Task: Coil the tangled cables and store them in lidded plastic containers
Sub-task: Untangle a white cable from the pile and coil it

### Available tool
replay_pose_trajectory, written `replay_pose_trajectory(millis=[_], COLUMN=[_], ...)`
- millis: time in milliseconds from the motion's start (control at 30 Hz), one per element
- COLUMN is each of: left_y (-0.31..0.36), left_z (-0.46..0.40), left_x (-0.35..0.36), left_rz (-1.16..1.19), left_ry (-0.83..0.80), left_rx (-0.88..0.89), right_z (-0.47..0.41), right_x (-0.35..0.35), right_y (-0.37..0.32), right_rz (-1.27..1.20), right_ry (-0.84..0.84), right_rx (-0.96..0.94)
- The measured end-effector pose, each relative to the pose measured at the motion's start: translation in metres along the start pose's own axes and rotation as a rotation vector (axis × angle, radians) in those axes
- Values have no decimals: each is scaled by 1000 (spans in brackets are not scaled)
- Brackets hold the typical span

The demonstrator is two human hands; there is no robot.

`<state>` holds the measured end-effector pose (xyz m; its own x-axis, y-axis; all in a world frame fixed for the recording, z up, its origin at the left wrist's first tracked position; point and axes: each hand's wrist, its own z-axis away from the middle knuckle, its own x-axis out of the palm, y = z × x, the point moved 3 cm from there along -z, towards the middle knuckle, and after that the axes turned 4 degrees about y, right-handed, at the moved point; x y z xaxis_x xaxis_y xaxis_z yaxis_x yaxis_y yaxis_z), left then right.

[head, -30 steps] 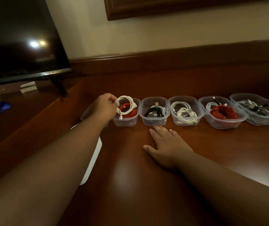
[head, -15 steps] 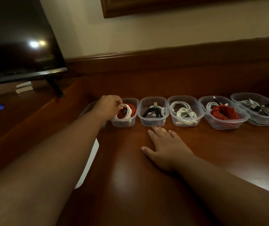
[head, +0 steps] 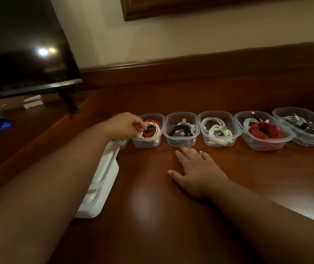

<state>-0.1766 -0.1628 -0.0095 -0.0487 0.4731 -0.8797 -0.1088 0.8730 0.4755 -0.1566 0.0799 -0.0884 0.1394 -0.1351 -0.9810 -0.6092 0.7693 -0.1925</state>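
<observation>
From the head view, the left hand [head: 127, 124] pinches a white cable [head: 153, 130], tucking it into the leftmost fully visible tub [head: 148, 142] over a red coil. The right hand [head: 196, 168] rests flat on the worktop [head: 171, 216], fingers relaxed. Five tubs already hold coils; none is lidded yet, and white lids [head: 100, 185] wait stacked nearby.

Five clear plastic containers [head: 181, 142] sit on my reddish-brown wooden table [head: 152, 216]. Inside are red cables [head: 264, 130], white cables [head: 217, 132] and a black cable [head: 179, 129]. White lids [head: 101, 183] lie beside them.
</observation>
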Motion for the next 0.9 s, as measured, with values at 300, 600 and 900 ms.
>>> replay_pose_trajectory(millis=[300, 600, 900], left_y=[-1, 10, 39], left_z=[-14, -9, 22], left_x=[2, 27, 29], left_rz=[-104, -316, -666], left_ry=[44, 121, 228], left_rx=[76, 71, 257], right_z=[0, -4, -1], right_x=[0, 3, 2], right_y=[0, 1, 3], right_rz=[7, -2, -38], right_ry=[-10, 6, 34], right_rx=[5, 0, -11])
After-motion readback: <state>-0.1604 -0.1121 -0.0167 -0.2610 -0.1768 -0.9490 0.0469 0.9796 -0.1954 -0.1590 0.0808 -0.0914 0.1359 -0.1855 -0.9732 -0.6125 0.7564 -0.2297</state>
